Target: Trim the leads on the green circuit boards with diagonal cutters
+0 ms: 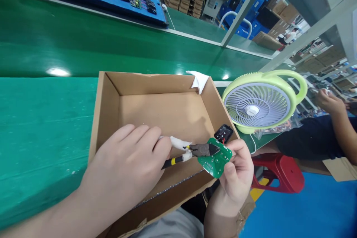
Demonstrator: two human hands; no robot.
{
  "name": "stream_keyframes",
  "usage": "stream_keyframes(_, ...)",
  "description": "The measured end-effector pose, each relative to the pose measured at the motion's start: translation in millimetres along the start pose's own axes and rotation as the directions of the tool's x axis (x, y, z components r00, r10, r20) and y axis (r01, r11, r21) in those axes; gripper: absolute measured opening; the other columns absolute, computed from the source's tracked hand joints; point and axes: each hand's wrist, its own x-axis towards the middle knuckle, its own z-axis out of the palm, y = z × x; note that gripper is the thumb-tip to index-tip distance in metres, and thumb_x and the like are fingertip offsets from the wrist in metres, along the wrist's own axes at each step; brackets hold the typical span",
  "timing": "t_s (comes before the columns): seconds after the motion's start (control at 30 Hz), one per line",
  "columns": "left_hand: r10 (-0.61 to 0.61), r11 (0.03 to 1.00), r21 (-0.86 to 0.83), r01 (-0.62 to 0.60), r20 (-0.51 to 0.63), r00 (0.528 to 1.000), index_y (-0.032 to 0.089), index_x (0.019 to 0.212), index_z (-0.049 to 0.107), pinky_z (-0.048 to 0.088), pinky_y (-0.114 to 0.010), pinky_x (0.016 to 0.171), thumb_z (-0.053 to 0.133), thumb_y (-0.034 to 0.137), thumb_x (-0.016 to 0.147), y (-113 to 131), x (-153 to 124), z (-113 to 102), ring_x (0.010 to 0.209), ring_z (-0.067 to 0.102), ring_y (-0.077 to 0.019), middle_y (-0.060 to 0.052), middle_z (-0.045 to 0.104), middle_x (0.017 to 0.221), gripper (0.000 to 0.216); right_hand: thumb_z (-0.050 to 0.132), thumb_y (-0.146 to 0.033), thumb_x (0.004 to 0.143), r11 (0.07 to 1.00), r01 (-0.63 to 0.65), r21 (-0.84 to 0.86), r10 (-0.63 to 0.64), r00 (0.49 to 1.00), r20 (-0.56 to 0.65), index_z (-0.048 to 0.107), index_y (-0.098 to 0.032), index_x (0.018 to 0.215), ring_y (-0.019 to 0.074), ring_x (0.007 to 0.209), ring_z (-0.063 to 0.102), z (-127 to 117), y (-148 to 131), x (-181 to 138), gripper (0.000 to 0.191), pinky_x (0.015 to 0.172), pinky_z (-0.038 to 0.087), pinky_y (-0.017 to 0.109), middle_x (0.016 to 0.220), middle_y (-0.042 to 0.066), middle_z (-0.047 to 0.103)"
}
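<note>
My left hand (128,163) is wrapped round the handles of a pair of side cutters (201,150), which have white wrapping near the joint. The cutters' jaws lie against the face of a green circuit board (214,161). My right hand (236,167) pinches that board by its right edge, between thumb and fingers. Just behind the board is a black plastic part (223,133), with a short red wire running between the two. Both hands are above an open cardboard box (156,109). What exactly the jaw tips touch is too small to make out.
A light green fan (258,106) stands right of the box. White cloth or paper (198,80) hangs on the box's back corner. On the far side, a blue tray (111,0) carries several board assemblies. At right are a red stool (279,174) and another person's arm (340,122).
</note>
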Motion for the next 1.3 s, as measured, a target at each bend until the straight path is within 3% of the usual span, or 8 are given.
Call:
stream_keyframes(0.2, -0.03, 0.998, -0.051, 0.029, -0.013, 0.999, 0.023, 0.065, 0.051, 0.037, -0.038, 0.058, 0.041, 0.005, 0.086, 1.8, -2.0, 1.5, 0.058, 0.046, -0.0222, -0.003, 0.05, 0.063, 0.03, 0.08, -0.037, 0.089, 1.0, 0.011, -0.009, -0.011, 1.0, -0.009, 0.067, -0.023, 0.097, 0.0101, 0.052, 0.056, -1.7, 1.3, -2.5, 0.02, 0.048, 0.049, 0.018, 0.069, -0.004, 0.064)
stream_keyframes(0.4, -0.093, 0.996, -0.013, 0.093, -0.01, 0.996, 0.023, 0.071, 0.053, 0.041, -0.039, 0.062, 0.043, 0.013, 0.094, 3.0, -0.5, 2.9, 0.065, 0.051, -0.0225, -0.003, 0.055, 0.068, 0.027, 0.077, -0.036, 0.091, 0.998, -0.058, -0.013, 0.057, 0.998, -0.013, 0.067, -0.026, 0.097, 0.0109, 0.049, 0.049, -0.6, 0.7, 0.5, 0.015, 0.045, 0.047, 0.02, 0.067, -0.004, 0.063)
stream_keyframes(0.67, -0.07, 0.995, -0.071, 0.069, -0.004, 0.998, 0.019, 0.083, 0.059, 0.046, -0.04, 0.064, 0.038, 0.013, 0.089, 1.6, 3.9, 5.2, 0.074, 0.062, -0.0273, -0.009, 0.063, 0.079, 0.023, 0.075, -0.037, 0.093, 0.997, -0.065, -0.035, 0.064, 0.998, -0.025, 0.066, -0.025, 0.096, 0.0115, 0.051, 0.05, 1.0, 0.0, 0.9, 0.015, 0.045, 0.043, 0.02, 0.068, -0.004, 0.06)
stream_keyframes(0.93, -0.055, 0.998, -0.016, 0.054, -0.019, 0.998, 0.02, 0.073, 0.055, 0.046, -0.04, 0.061, 0.04, 0.013, 0.087, 4.4, 6.1, 4.9, 0.066, 0.059, -0.0258, -0.008, 0.06, 0.072, 0.022, 0.075, -0.037, 0.094, 0.994, -0.055, -0.09, 0.051, 0.998, -0.045, 0.064, -0.026, 0.096, 0.0113, 0.05, 0.049, 2.1, -1.1, 1.7, 0.016, 0.045, 0.039, 0.02, 0.068, -0.004, 0.061)
stream_keyframes(1.3, -0.016, 1.0, -0.019, 0.016, -0.015, 1.0, 0.019, 0.071, 0.057, 0.048, -0.04, 0.057, 0.045, 0.012, 0.084, 4.3, 5.9, 2.9, 0.064, 0.06, -0.0261, -0.009, 0.06, 0.07, 0.019, 0.074, -0.039, 0.094, 0.994, 0.003, -0.112, -0.007, 0.999, -0.037, 0.064, -0.026, 0.096, 0.012, 0.051, 0.054, 2.8, 1.1, 2.7, 0.017, 0.046, 0.045, 0.022, 0.069, -0.004, 0.062)
